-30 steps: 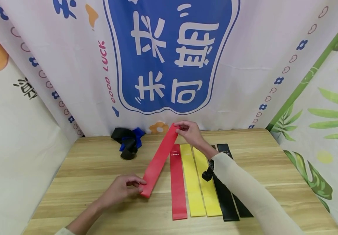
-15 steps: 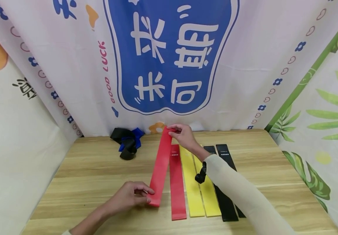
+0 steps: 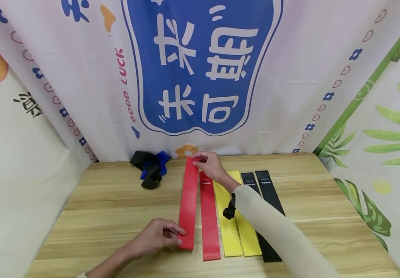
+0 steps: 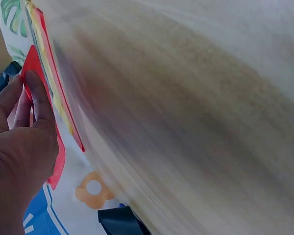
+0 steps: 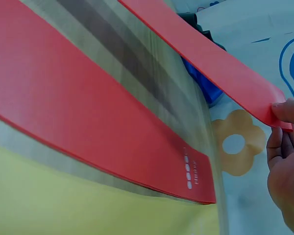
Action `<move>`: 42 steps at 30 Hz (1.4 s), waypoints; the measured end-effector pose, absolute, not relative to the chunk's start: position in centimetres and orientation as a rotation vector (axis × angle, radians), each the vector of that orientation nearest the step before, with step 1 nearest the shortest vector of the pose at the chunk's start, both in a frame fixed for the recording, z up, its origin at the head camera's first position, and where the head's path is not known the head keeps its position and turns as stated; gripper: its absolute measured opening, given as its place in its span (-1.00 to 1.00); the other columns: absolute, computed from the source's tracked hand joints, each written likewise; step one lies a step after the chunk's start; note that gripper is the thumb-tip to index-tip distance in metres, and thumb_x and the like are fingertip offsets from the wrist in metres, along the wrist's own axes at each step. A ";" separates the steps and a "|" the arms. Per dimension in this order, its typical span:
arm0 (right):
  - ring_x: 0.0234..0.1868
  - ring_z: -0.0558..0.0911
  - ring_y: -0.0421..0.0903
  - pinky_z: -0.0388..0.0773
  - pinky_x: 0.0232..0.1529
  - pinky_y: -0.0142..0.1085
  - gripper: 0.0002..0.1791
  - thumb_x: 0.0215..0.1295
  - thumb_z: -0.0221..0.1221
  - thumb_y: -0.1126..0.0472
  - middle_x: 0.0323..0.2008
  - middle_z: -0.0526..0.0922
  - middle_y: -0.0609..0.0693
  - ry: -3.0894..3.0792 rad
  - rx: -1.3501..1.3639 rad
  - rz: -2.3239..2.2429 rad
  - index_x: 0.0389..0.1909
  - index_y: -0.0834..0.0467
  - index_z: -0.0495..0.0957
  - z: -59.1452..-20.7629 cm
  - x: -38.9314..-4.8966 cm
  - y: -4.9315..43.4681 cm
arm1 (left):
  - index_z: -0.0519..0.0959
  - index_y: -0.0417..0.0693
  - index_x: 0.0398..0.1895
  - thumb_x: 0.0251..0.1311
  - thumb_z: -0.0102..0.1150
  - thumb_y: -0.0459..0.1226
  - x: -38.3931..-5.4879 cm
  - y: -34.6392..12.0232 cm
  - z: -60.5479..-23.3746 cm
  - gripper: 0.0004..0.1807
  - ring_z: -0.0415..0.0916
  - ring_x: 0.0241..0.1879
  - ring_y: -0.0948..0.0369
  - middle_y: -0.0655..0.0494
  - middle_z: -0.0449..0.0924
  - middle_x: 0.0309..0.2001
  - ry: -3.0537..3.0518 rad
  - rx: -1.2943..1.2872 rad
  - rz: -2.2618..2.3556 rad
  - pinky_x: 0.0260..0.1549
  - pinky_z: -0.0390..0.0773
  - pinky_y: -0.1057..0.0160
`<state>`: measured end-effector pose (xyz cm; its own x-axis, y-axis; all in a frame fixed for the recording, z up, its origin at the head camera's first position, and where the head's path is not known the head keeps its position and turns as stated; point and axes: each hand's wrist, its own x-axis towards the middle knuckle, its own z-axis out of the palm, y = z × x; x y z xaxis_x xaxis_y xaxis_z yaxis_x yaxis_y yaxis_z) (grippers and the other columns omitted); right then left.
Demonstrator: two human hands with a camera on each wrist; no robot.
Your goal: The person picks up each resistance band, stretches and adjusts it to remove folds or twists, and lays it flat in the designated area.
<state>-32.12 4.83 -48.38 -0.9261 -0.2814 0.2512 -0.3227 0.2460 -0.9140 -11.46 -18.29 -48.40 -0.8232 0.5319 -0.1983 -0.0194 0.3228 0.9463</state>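
Now, left of the flat red band (image 3: pixel 210 224), the left hand (image 3: pixel 159 234) pinches the near end of the held red band (image 3: pixel 188 200), long axis nearly parallel; the right hand (image 3: pixel 211 165), nearer the flat red band, pinches the opposite end.

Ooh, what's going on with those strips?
A person holds a red strip, left hand at the near end, right hand at the far end, which is off the table. Beside it another red strip, two yellow strips and two black strips lie in a row. A black-and-blue heap lies near the back.
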 end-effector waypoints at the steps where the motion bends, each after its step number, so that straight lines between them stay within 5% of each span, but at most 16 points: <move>1: -0.19 0.69 -0.07 0.69 -0.21 -0.36 -0.75 0.34 0.41 0.36 -0.09 0.79 0.04 -2.453 0.603 1.817 0.01 0.16 0.80 -48.6 -32.2 4.8 | 0.77 -0.25 -0.05 0.26 0.45 -0.43 -11.4 -18.3 -48.5 -0.79 0.65 -0.33 0.29 -0.06 0.79 -0.20 2.106 0.441 1.520 -0.36 0.65 0.41; 30: -0.21 0.65 -0.14 0.60 -0.27 -0.41 -0.78 0.37 0.37 0.40 -0.11 0.79 0.06 -2.633 0.653 1.711 -0.01 0.17 0.80 -52.1 -32.2 3.9 | 0.76 -0.19 -0.06 0.29 0.45 -0.38 -11.1 -17.6 -49.9 -0.81 0.66 -0.31 0.26 0.08 0.77 -0.25 2.033 0.420 1.415 -0.31 0.65 0.41; 42: -0.10 0.70 -0.10 0.69 -0.05 -0.30 -0.75 0.39 0.33 0.44 -0.03 0.80 0.06 -2.693 0.726 1.579 0.02 0.19 0.79 -52.7 -32.3 4.0 | 0.77 -0.09 -0.12 0.25 0.48 -0.40 -10.9 -17.2 -50.0 -0.83 0.56 -0.40 0.34 0.13 0.70 -0.30 2.151 0.549 1.325 -0.42 0.57 0.44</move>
